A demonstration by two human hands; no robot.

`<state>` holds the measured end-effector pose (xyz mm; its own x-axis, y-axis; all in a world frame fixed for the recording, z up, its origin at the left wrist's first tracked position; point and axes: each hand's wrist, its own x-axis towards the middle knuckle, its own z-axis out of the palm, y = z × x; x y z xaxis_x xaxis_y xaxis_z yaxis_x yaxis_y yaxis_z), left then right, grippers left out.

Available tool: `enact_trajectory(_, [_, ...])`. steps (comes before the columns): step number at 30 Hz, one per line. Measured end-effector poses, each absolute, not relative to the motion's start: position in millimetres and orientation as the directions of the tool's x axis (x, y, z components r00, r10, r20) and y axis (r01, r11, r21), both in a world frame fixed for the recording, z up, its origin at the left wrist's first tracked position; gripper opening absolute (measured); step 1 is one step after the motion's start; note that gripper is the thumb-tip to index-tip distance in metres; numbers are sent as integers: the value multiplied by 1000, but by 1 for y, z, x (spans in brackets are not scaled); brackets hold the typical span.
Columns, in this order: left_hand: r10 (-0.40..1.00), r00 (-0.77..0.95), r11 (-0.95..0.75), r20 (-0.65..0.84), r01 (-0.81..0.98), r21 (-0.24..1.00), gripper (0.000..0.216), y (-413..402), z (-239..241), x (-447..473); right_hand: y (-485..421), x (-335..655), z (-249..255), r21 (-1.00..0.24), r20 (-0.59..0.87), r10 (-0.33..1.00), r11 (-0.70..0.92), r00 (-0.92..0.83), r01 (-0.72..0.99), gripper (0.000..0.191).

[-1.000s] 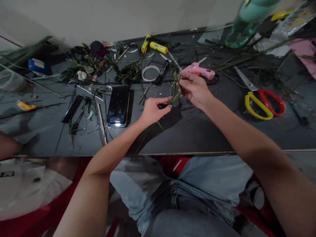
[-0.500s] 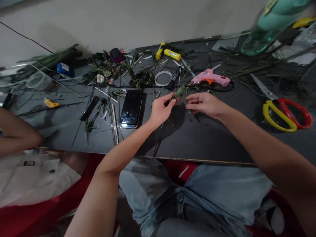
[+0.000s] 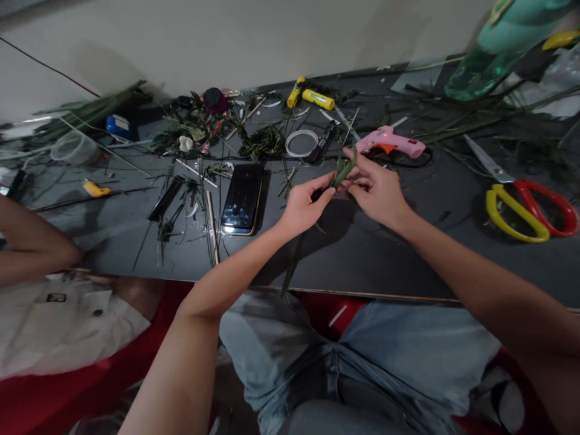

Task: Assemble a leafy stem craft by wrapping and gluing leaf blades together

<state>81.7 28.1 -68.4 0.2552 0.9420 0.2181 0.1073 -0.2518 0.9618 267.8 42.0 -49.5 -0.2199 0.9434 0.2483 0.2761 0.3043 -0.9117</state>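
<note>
Between my two hands is a green leaf strip (image 3: 343, 171), folded or twisted, above the dark table. My left hand (image 3: 308, 202) pinches its lower left part between thumb and fingers. On the other side my right hand (image 3: 378, 187) has its fingers closed around the strip, the index finger reaching up along it. A long strip end trails down below my left hand toward the table's front edge. Just behind my right hand lies a pink glue gun (image 3: 392, 143) with a small lit red light. A smartphone (image 3: 243, 198) rests left of my left hand.
Large scissors (image 3: 521, 208) with red and yellow handles lie at right. A green bottle (image 3: 492, 63) stands at the back right. A tape ring (image 3: 302, 144), yellow tubes (image 3: 318, 98) and leaf scraps (image 3: 260, 143) fill the back. At left is another person's arm (image 3: 34, 244).
My right hand has shifted up and turned, its fingers now higher around the leaf strip. My left hand has moved slightly right, and the strip has changed shape between them.
</note>
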Motion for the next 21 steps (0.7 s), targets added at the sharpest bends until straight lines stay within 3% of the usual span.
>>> enact_trajectory(5, [926,258,-312,275,114,943,40,31,-71,81,41,270,-52,-928,211,952,267,-223,260,36])
enact_trajectory(10, [934,157,-341,322,120,932,39,33,-74,80,45,278,-49,-987,-23,874,58,-485,151,8])
enact_trajectory(14, [924,33,-383,382,91,919,51,39,-76,76,41,280,-44,-990,-94,826,-20,-556,139,13])
enact_trajectory(17, [918,-49,-390,394,73,918,59,46,-81,72,39,282,-42,-993,-111,804,-64,-584,100,32])
enact_trajectory(21, [922,-67,-380,382,44,924,61,54,-92,68,42,289,-38,-981,-145,731,-22,-666,190,35])
